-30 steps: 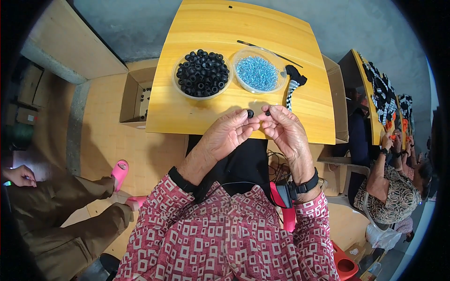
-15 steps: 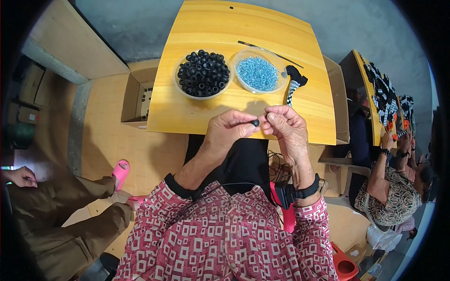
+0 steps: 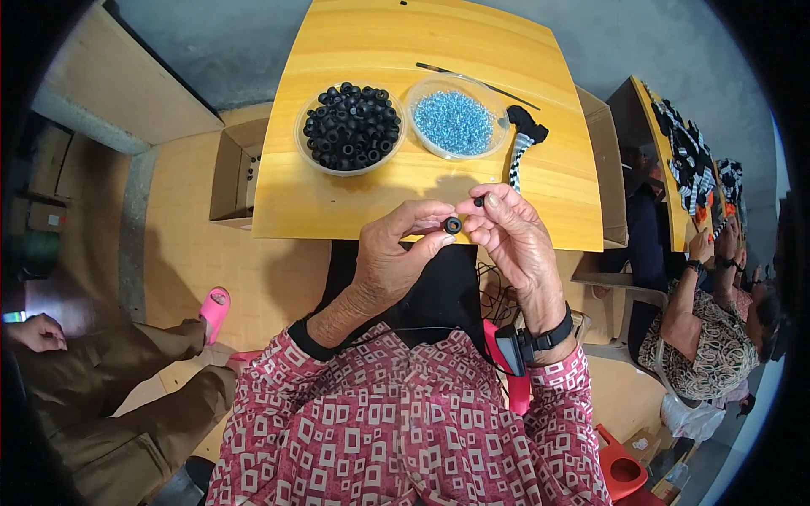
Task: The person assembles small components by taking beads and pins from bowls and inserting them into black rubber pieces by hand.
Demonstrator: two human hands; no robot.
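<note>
Close to the table's near edge, my left hand (image 3: 390, 255) pinches a short black rubber-like ring (image 3: 452, 225) between thumb and fingers, its round opening facing me. Beside it my right hand (image 3: 519, 239) pinches a smaller dark piece (image 3: 479, 201), too small to make out fully. The two pieces are apart. Beyond my hands stands a clear bowl (image 3: 339, 174) heaped with similar black rings (image 3: 353, 128). To its right, a clear tub (image 3: 501, 135) holds many tiny light-blue bead-like pieces (image 3: 456, 123).
A thin dark rod (image 3: 483, 86) lies behind the tub on the yellow table (image 3: 388, 42). A black fabric piece with a striped tail (image 3: 525, 139) lies right of it. Cardboard boxes (image 3: 232, 181) flank the table. One person sits at left; others work at a table at right.
My left hand has turned the black ring so its hole now faces me. The smaller dark piece shows more clearly in my right fingers. The table has shifted slightly left in view.
</note>
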